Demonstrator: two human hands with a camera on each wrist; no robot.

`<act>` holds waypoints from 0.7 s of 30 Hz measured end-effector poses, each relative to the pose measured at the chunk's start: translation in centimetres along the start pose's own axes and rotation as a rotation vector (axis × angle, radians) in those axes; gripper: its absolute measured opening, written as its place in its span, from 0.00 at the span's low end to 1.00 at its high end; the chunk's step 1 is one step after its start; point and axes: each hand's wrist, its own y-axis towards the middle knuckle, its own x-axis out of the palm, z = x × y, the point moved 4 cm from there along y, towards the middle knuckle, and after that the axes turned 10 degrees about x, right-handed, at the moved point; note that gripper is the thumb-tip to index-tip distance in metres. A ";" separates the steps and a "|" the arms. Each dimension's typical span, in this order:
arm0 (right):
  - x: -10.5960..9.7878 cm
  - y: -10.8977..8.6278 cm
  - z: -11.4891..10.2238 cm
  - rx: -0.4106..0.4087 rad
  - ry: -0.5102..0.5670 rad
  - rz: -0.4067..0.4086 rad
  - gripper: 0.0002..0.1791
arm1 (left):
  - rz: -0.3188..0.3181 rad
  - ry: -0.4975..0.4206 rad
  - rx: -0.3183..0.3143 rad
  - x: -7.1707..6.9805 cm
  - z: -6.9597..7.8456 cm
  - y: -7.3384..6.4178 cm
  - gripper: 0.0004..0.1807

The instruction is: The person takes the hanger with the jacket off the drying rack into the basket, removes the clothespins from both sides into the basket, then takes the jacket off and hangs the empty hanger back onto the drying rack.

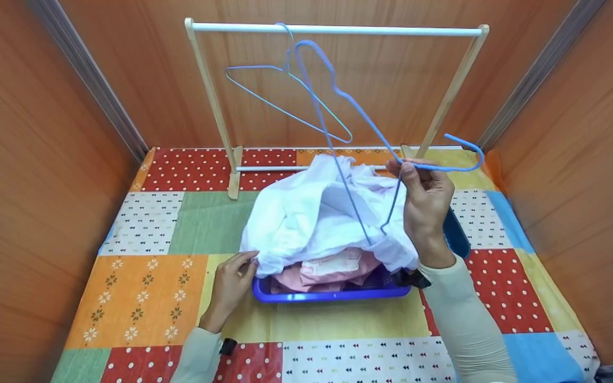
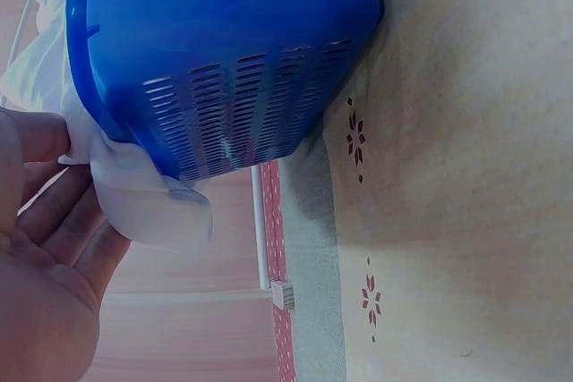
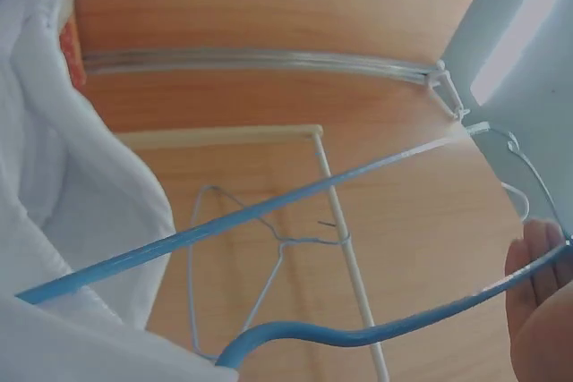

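My left hand (image 1: 229,284) pinches the lower left edge of a white garment (image 1: 290,213) between thumb and fingers. The garment is draped over a blue-purple basket (image 1: 333,296), and folded pink clothes (image 1: 306,281) show under it. Raised at the right, my right hand (image 1: 428,207) grips a blue clothes hanger (image 1: 445,168) by the neck, its hook pointing right. One shoulder of the hanger tilts up toward the rack. Its other end reaches the garment, and in the right wrist view the hanger wire (image 3: 269,207) passes behind the white cloth (image 3: 81,176).
Behind the basket stands a rack with a white rail (image 1: 381,31) and wooden legs. Another blue hanger (image 1: 253,67) hangs on it. A dark teal container (image 1: 456,234) is partly hidden by my right arm. Wood panels (image 1: 30,159) enclose the patchwork cloth (image 1: 147,298) on the sides and back.
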 end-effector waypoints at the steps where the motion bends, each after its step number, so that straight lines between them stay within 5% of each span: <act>1: -0.2 0.2 0.1 0.019 0.018 0.026 0.05 | 0.003 0.000 0.005 0.0 0.0 0.0 0.10; 6: -1.2 1.3 0.6 0.101 0.081 0.139 0.10 | 0.013 0.001 0.026 -0.1 0.1 0.0 0.10; 12: -2.6 2.3 0.9 0.105 0.109 0.242 0.14 | 0.001 -0.005 0.017 0.1 0.0 -0.2 0.10; 21: -5.8 4.5 1.1 0.130 0.043 0.317 0.18 | -0.006 0.002 -0.002 0.0 0.1 -0.1 0.11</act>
